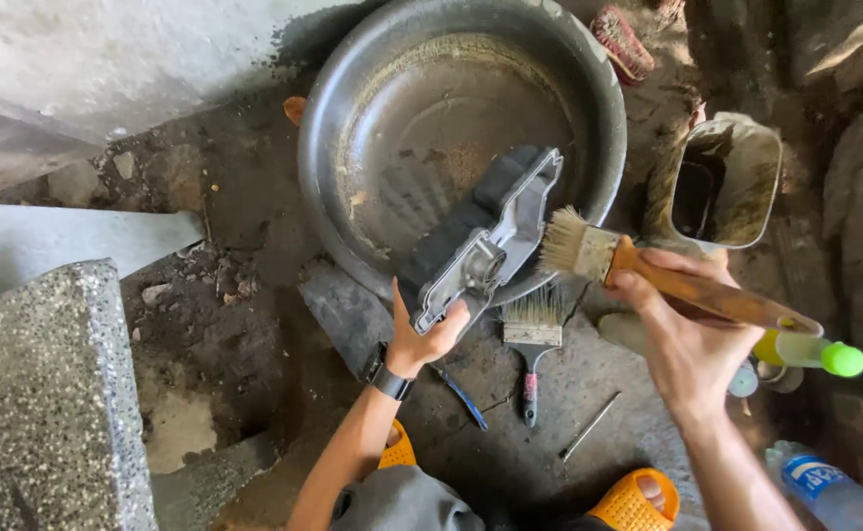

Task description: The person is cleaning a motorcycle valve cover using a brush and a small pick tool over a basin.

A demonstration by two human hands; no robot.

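Orange sandals (634, 501) frame our stance; left hand (421, 339) fingers pinch the metal cover (490, 236) over the basin (353, 118), right hand (682, 339) fingers wrapped around the paintbrush (638, 270); spare brush (532, 339) lies between.

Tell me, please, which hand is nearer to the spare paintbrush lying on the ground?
Left. The left hand sits just beside the spare paintbrush, holding the metal part; the right hand is farther off.

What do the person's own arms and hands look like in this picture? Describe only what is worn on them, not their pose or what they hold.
Both forearms are bare, with no sleeves in view. The left hand has no glove; a dark watch with a black strap sits on its wrist. The right hand is also ungloved, and its wrist shows no band or watch.
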